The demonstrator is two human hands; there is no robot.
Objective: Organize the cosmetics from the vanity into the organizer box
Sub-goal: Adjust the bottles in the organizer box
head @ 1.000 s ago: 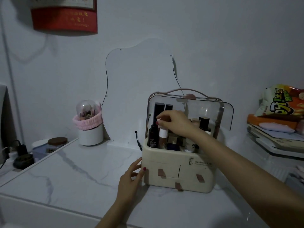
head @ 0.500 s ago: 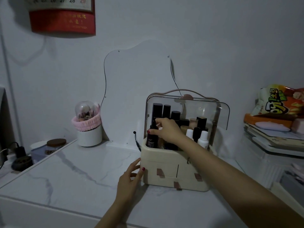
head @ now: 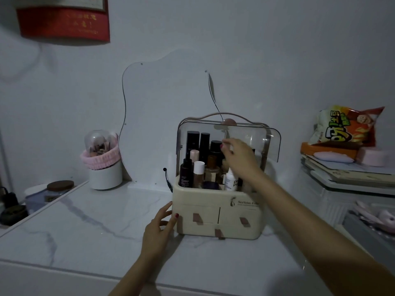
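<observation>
- Marble-patterned vanity top [head: 89, 227] carries everything, with a wavy-edged mirror [head: 164, 116] fixed to the wall behind it.
- Cream organizer box [head: 215, 212] stands right of centre on the vanity top, its clear lid [head: 256, 137] raised; small drawers with brown pull tabs face the person.
- Right hand [head: 239, 157] reaches into the open top above the bottles, fingers loosely spread and holding nothing.
- Left hand [head: 159, 225] rests against the box's lower left corner, fingers straight, thumb touching the front.
- White cup [head: 105, 176] wrapped in a pink headband stands at the back left, well apart from the box.
- Cosmetics [head: 198, 163] stand upright inside the box: tall dark bottles at the back, a white-capped bottle [head: 198, 174] and a small white tube [head: 230, 180] near the front.
</observation>
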